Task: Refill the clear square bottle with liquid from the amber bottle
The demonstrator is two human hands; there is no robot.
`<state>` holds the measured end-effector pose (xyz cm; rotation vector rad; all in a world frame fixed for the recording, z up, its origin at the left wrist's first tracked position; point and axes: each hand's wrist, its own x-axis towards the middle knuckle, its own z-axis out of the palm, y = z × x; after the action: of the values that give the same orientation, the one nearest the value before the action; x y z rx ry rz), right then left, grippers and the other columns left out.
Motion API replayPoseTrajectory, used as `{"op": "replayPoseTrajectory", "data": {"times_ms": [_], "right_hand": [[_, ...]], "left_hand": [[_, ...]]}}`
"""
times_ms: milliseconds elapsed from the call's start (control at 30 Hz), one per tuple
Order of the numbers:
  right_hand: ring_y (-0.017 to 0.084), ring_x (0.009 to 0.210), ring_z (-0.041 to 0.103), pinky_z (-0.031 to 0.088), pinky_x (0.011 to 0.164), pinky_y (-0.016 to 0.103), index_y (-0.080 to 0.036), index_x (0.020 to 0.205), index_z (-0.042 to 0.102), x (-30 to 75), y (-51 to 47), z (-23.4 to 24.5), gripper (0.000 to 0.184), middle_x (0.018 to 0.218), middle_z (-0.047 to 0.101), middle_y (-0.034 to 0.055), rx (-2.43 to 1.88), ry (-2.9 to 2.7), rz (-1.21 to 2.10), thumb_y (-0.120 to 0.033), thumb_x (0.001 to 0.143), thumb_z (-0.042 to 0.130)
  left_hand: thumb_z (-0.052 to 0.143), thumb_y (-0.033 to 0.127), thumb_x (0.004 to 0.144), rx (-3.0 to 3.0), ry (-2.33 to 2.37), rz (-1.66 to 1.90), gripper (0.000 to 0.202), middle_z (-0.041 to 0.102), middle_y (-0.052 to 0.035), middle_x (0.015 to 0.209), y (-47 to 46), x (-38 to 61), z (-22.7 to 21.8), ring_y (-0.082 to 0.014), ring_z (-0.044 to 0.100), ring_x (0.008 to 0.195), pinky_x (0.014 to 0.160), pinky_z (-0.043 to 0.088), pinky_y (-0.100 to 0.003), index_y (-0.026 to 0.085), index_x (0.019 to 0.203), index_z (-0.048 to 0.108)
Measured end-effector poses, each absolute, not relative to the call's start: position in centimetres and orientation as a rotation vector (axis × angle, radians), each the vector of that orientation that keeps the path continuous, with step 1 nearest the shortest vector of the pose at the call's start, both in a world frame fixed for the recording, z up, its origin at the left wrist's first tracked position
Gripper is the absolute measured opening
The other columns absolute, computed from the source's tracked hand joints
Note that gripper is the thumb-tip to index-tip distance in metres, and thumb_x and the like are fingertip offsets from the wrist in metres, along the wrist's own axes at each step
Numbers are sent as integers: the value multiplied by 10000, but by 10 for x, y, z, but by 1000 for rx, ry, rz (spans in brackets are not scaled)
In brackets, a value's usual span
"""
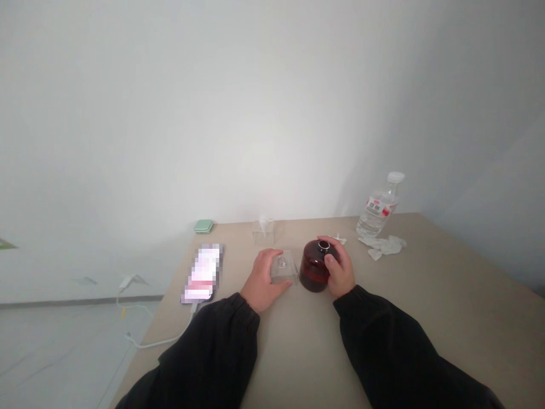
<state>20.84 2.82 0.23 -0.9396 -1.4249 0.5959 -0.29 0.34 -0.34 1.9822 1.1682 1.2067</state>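
Observation:
A dark red round bottle (pixel 314 267) with a small open neck stands on the beige table (pixel 426 307). My right hand (pixel 339 267) is wrapped round its right side, thumb near the neck. Just left of it sits a small clear glass piece (pixel 284 268), perhaps a stopper or lid. My left hand (pixel 264 278) curls round that clear piece from the left. Both arms are in black sleeves.
A phone (pixel 202 274) lies at the left on a white cable (pixel 162 339) that runs off the table edge. A green case (pixel 204 226) and a clear small box (pixel 264 232) stand near the wall. A water bottle (pixel 378 208) and crumpled tissues (pixel 385 245) lie at the right.

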Motion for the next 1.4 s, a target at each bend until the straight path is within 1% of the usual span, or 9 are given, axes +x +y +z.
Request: {"op": "replayPoseTrajectory", "data": {"times_ms": [133,367,967,1400], "right_hand": [[288,1029,593,440,940,446,-218,1134,599,209,28,2,469,1106,632,91,-944,-1423,595,-573,837,520],[280,998,599,450,923,431,-221,1121,599,207,27,5,461,1083,629,86,-945,-1417,603,-573,834,522],[286,1034,591,440,946,446,-224,1126,594,207,27,6,469,1101,629,89,-960,-1414,627,-583,831,527],[278,1043,574,421,960,445,-229,1136,583,208,27,10,428,1117,613,84,-968,-1432,680,-535,839,554]], "left_hand": [[725,144,690,1966,1165,1216,607,466,-75,1211,3,-3,-2,-256,461,1172,1062,348,-480,239,1225,452],[727,143,680,1947,1167,1223,599,475,-78,1203,2,-1,0,-267,468,1169,1056,349,-496,238,1211,467],[729,148,685,1934,1152,1227,603,471,-77,1217,3,-2,-2,-265,461,1180,1064,347,-489,244,1219,467],[735,148,682,1963,1171,1210,618,463,-82,1223,3,-2,-2,-262,453,1194,1075,339,-472,231,1228,459]]}}
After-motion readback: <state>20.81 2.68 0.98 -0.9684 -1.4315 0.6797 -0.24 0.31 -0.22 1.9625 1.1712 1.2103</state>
